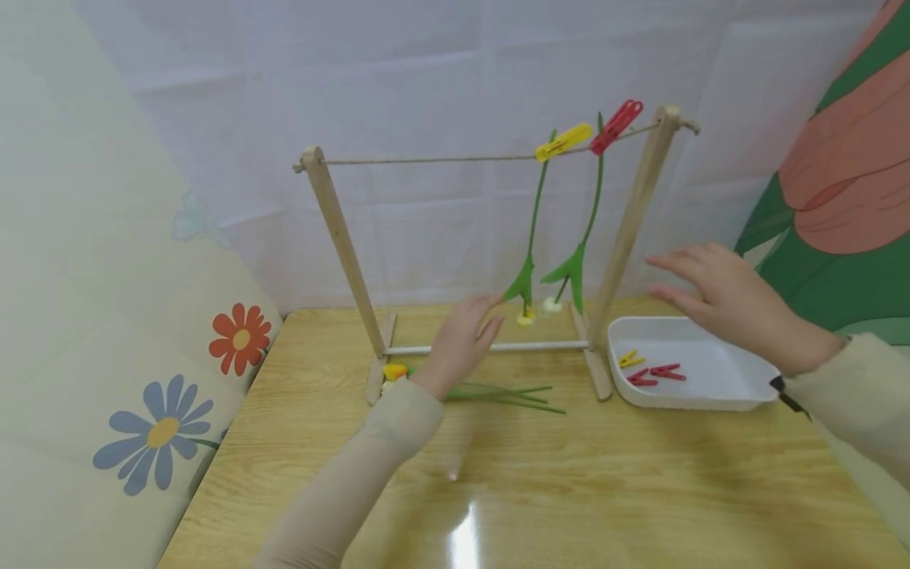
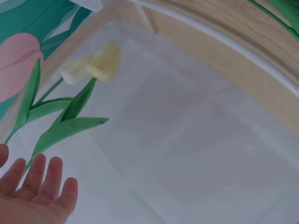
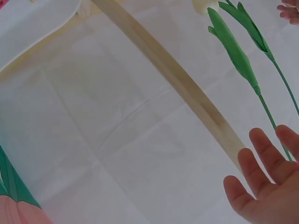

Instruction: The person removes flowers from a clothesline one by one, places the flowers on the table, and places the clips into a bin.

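Note:
Two artificial tulips hang head-down from a twine line (image 1: pixel 441 160). A yellow clothespin (image 1: pixel 564 142) clips the yellow tulip (image 1: pixel 526 318), and a red clothespin (image 1: pixel 616 126) clips the white tulip (image 1: pixel 552 304). My left hand (image 1: pixel 458 341) is near the yellow tulip's leaves with fingers extended and nothing held; whether a fingertip touches a leaf I cannot tell. To the right of the frame, above a white tray, my right hand (image 1: pixel 725 294) is held out with loose, empty fingers. Beneath my left arm, more tulips (image 1: pixel 396 371) lie on the table, partly hidden, their stems pointing right.
The wooden stand has a left post (image 1: pixel 344 245), a right post (image 1: pixel 640 213) and a white bottom rod (image 1: pixel 540 346). In the white tray (image 1: pixel 711 401) lie a yellow clothespin (image 1: pixel 629 359) and two red clothespins (image 1: pixel 667 371). Flower-printed cloth hangs at both sides.

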{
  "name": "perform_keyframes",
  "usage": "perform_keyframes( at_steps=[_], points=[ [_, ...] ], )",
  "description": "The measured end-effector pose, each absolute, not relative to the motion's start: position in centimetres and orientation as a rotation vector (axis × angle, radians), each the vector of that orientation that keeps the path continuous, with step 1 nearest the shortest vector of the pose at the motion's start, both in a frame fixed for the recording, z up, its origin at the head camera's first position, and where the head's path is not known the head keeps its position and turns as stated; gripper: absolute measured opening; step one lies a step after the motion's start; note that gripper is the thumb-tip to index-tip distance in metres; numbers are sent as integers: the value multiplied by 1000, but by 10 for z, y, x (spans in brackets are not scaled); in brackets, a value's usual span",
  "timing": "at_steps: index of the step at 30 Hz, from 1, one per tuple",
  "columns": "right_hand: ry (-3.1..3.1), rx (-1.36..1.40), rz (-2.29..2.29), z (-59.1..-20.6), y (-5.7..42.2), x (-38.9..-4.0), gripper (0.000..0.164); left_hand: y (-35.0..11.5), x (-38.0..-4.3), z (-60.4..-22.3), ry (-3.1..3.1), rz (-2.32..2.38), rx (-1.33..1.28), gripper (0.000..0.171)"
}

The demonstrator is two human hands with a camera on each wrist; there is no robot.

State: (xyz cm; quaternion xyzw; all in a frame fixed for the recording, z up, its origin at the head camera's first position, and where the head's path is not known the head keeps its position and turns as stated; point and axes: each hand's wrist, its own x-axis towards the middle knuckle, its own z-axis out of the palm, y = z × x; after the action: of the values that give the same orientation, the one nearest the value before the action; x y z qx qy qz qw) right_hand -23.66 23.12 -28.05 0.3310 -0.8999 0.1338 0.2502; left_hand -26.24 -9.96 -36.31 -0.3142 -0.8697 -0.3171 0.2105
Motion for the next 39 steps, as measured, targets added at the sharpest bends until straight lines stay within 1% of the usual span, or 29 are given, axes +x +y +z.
perform_keyframes(
  at_steps=[2,4,8,11,21,33,39],
  points=[
    [-2399,933,358,-277,229,-237,39,-100,-262,-359,-2417,-878,-875,32],
    [-2339,963,356,-273,226,-239,45,-100,-263,-353,-2429,-902,-864,33],
    [-2226,998,362,-264,218,-242,69,-101,-264,-340,-2461,-973,-832,35],
    [-2185,1006,368,-257,213,-243,78,-101,-265,-333,-2465,-982,-831,36],
    [-2149,1026,311,-238,201,-245,82,-96,-267,-319,-2435,-970,-857,36],
    [-2088,1054,265,-212,180,-251,78,-83,-270,-305,-2456,-1020,-829,42],
    [-2125,1058,260,-194,175,-260,86,-77,-272,-299,-2483,-1034,-817,48]
  ],
)
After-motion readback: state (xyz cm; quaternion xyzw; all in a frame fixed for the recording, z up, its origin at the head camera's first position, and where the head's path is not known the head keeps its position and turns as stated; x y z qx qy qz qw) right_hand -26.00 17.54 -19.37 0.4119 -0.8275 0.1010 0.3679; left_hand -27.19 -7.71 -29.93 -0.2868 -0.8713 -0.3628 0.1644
